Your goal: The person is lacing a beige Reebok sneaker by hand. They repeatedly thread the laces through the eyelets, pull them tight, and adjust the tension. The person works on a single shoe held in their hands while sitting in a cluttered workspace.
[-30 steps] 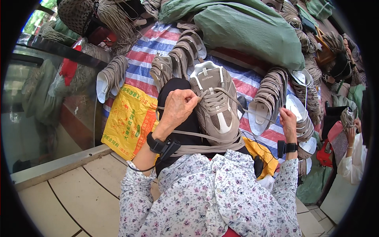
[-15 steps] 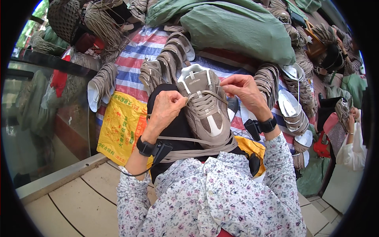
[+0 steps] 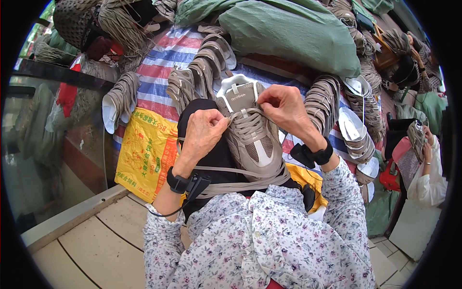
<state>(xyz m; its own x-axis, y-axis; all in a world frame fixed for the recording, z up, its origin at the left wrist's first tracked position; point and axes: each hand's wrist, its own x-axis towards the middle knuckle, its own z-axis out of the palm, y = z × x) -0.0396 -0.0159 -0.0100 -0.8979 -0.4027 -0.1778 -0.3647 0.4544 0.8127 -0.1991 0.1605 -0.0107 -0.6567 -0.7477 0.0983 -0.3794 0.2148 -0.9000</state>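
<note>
A taupe sneaker upper (image 3: pixel 260 149) with mesh panels and a padded white collar rests on my lap, toe toward me. Flat taupe shoelace (image 3: pixel 248 126) crosses its front in several rows. My left hand (image 3: pixel 204 135) is closed in a pinch at the left eyelet edge, a bit of lace at the fingertips. At the opposite side, near the top of the tongue (image 3: pixel 240 98), my right hand (image 3: pixel 285 110) is also pinched; its curled fingers hide what they hold. A bundle of loose laces (image 3: pixel 231 188) lies across my thighs, under the toe.
Stacked shoe uppers (image 3: pixel 211 62) stand ahead on a striped tarp (image 3: pixel 156 72), with more stacks (image 3: pixel 325 103) at right. A large green sack (image 3: pixel 288 33) lies beyond. A yellow printed sack (image 3: pixel 147 154) is left, beside a glass panel (image 3: pixel 62 144). Another person's hand (image 3: pixel 427 149) shows far right.
My right hand has moved left and inward, from beyond the shoe's right edge to over its upper right eyelets. My left hand stays almost in place, still pinching.
</note>
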